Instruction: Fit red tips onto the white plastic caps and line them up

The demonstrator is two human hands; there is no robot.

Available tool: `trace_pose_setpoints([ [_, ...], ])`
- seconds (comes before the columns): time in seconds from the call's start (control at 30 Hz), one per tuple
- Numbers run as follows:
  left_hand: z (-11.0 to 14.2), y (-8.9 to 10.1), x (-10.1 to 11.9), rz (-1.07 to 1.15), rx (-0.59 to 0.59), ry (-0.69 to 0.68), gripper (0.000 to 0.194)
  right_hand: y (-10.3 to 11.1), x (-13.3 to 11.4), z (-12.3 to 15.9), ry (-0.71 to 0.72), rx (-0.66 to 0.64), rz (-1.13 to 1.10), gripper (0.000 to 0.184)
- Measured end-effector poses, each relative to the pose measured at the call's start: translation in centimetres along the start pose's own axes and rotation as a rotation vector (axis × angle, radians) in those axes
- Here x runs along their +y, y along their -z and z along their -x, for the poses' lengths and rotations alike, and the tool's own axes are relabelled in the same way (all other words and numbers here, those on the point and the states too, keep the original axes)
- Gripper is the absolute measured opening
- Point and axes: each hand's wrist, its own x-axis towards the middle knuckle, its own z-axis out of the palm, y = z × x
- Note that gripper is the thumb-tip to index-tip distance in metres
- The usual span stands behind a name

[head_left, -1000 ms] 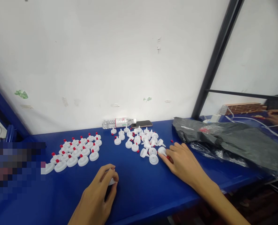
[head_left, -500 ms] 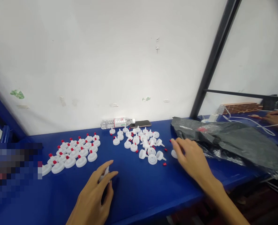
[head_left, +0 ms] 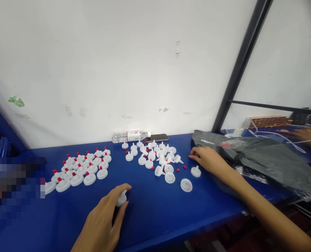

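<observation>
On the left of the blue desk [head_left: 145, 224] we have rows of white lids with red tips [head_left: 77, 179]. Nearer, our left hand [head_left: 103, 213] curls around a plain white lid [head_left: 121, 198]. At the far side lie a water bottle [head_left: 130, 135] and a phone [head_left: 158, 138], behind a loose heap of white lids [head_left: 152, 155] and small red caps [head_left: 177, 170]. Right of the heap, our right hand [head_left: 206, 157], well apart from the left, rests with bent fingers beside a grey plastic bag [head_left: 270, 154]; we cannot tell whether it holds anything.

left grip [head_left: 100, 217] half-curled | right grip [head_left: 207, 158] palm-down | right forearm [head_left: 265, 206] outstretched
</observation>
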Motion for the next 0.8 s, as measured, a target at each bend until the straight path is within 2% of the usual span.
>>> trace_pose_setpoints([
  [0.13,-0.2,-0.1,0.2,0.010,0.030,0.006,0.047,0.1,0.6,-0.9,0.039,-0.021,-0.018,0.017],
  [0.23,-0.2,-0.1,0.4,0.027,0.005,0.007,0.036,1.5,-0.6,-0.3,-0.010,0.095,-0.078,0.015],
  [0.33,-0.4,0.3,0.6,0.052,-0.047,0.070,0.030,3.9,-4.2,1.7,-0.100,0.266,-0.332,0.015],
  [0.4,-0.6,0.7,0.7,0.073,-0.078,0.113,0.029,5.3,-7.8,3.3,-0.047,0.336,-0.587,0.017],
  [0.5,-0.6,0.9,0.7,0.130,-0.122,0.178,0.035,5.9,-13.9,5.0,0.101,0.172,-0.823,0.015],
  [0.6,-0.4,0.8,0.5,0.223,-0.172,0.259,0.054,4.6,-18.6,5.2,0.234,0.020,-0.914,0.009],
  [0.7,-0.2,0.7,0.6,0.305,-0.219,0.306,0.063,2.6,-20.7,4.9,0.268,-0.025,-0.921,0.007],
  [0.8,-0.2,0.9,0.9,0.326,-0.278,0.314,0.067,1.3,-20.9,5.0,0.236,-0.038,-0.928,0.010],
])
